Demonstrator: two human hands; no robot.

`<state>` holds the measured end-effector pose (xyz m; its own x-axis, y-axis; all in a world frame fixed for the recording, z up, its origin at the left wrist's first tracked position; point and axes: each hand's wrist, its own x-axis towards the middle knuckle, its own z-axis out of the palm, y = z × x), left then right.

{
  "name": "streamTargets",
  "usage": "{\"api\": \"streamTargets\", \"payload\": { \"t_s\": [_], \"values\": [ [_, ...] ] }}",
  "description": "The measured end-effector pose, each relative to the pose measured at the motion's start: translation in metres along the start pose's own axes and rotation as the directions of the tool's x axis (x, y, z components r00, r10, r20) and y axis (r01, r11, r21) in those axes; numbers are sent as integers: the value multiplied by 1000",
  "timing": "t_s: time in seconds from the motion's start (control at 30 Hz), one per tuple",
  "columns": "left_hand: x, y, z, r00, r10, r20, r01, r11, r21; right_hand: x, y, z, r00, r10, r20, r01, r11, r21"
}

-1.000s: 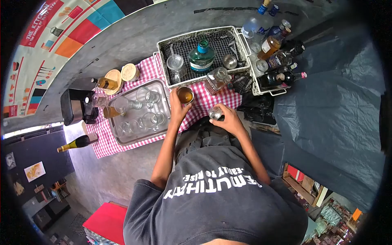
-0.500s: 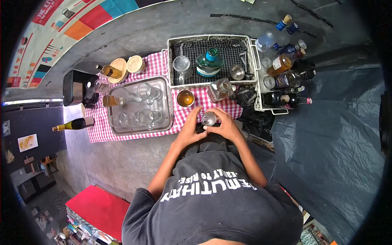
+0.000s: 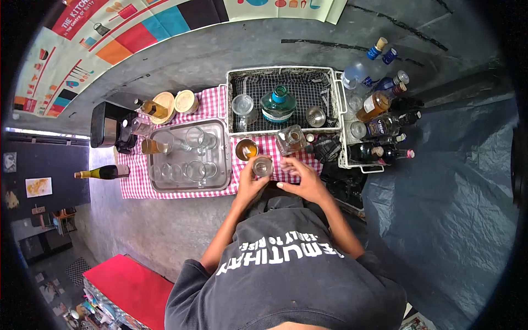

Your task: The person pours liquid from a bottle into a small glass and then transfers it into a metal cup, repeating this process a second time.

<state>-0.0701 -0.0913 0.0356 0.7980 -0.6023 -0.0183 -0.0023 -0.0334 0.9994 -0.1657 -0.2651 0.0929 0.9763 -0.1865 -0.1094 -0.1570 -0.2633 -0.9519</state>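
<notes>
In the head view my left hand (image 3: 251, 181) curls its fingers around a small clear glass (image 3: 263, 166), held near the front edge of the checked cloth. My right hand (image 3: 303, 182) is just to its right, fingers apart and nothing in them. Right behind my left hand sits a round metal cup (image 3: 246, 149) with amber liquid in it. A square glass decanter (image 3: 291, 140) stands behind my right hand, close to the basket.
A metal tray (image 3: 190, 186) holds several drinking glasses on the left. At the back, a wire basket (image 3: 283, 70) contains a green bottle (image 3: 278, 104) and two cups. Several bottles crowd a rack (image 3: 369, 165) at right. A dark wine bottle (image 3: 107, 172) stands far left.
The small glass, earlier between both hands, has moved left with my left hand. My right hand has let go of it and spread its fingers. The camera view has tilted up slightly.
</notes>
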Motion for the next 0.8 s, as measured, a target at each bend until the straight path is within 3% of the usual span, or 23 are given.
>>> {"api": "streamTargets", "payload": {
  "t_s": [0.1,0.17,0.23,0.37,0.57,0.63,0.67,0.8],
  "values": [
    [7,3,-7,997,-22,-75,26,999,40,-2,-3,-27,999,-49,11,50,995,-81],
    [13,0,-7,993,26,-118,-25,1000,4,0,-6,-34,979,-112,-170,97,991,-97],
    [19,2,-8,981,62,-182,-66,998,-16,8,-7,-37,908,-242,-342,143,947,-289],
    [28,5,-8,983,22,-182,-22,1000,0,28,-3,-35,875,-333,-351,190,904,-383],
    [34,19,0,974,75,-213,-63,996,62,57,-1,-7,845,-368,-388,243,910,-336],
    [33,18,2,971,94,-221,-78,994,78,64,7,2,833,-334,-442,210,929,-306],
    [32,16,4,965,106,-238,-92,993,71,68,14,7,849,-244,-469,156,963,-219],
    [29,6,5,958,132,-253,-108,988,107,70,15,12,780,-340,-525,214,934,-287]
  ]
}}
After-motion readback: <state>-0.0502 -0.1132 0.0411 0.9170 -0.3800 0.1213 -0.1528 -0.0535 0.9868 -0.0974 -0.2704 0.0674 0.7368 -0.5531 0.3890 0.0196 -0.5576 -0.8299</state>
